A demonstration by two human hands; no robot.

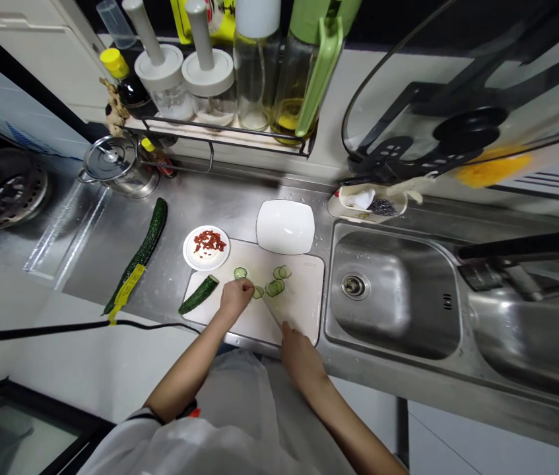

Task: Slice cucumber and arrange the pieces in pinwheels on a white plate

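Note:
A white cutting board (pixel 299 307) lies on the steel counter beside the sink. My left hand (pixel 234 297) rests on the board with fingers curled over a piece of cucumber next to several thin cucumber slices (pixel 275 285). A half cucumber (pixel 198 294) lies at the board's left corner. My right hand (pixel 299 353) is closed round a knife handle at the board's near edge, and the thin blade (pixel 272 315) points toward the slices.
A small plate of red dried bits (pixel 206 247) and an empty white square dish (pixel 285 226) sit behind the board. A whole cucumber (pixel 140 254) lies to the left. The sink (pixel 393 290) is on the right; a bottle rack (pixel 220 79) and small lidded pot (pixel 113 161) stand behind.

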